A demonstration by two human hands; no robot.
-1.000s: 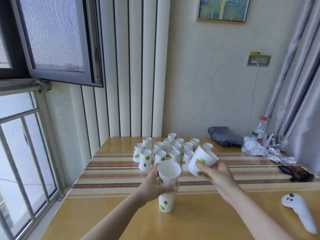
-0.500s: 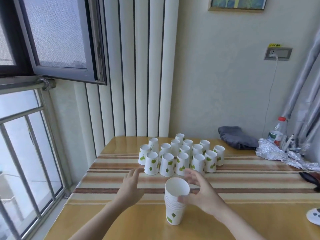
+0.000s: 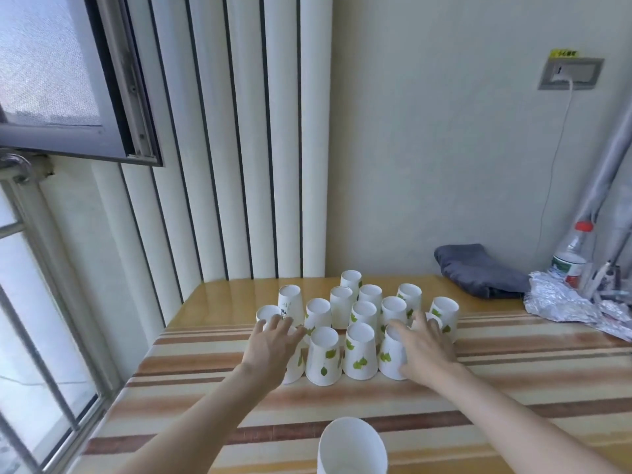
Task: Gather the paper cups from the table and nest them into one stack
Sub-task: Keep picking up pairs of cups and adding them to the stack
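Several white paper cups with green leaf prints stand upside down in a cluster (image 3: 355,323) at the far middle of the striped table (image 3: 513,378). A stack of nested cups (image 3: 352,446) stands upright at the near edge, cut off by the frame bottom. My left hand (image 3: 273,347) reaches over the front-left cup (image 3: 295,367), fingers spread, and hides most of it. My right hand (image 3: 424,347) lies with spread fingers against the front-right cup (image 3: 391,357). Between the hands stand two front-row cups (image 3: 323,357) untouched.
A folded grey cloth (image 3: 478,275) lies at the back right. Crumpled foil (image 3: 574,306) and a plastic bottle (image 3: 571,258) sit at the right edge beside a curtain. An open window frame (image 3: 113,97) and railing are on the left. A cable hangs from a wall socket (image 3: 569,73).
Both hands have left the nested stack and reached forward to the cluster of upside-down cups. The view has tilted, so the stack now sits at the bottom edge.
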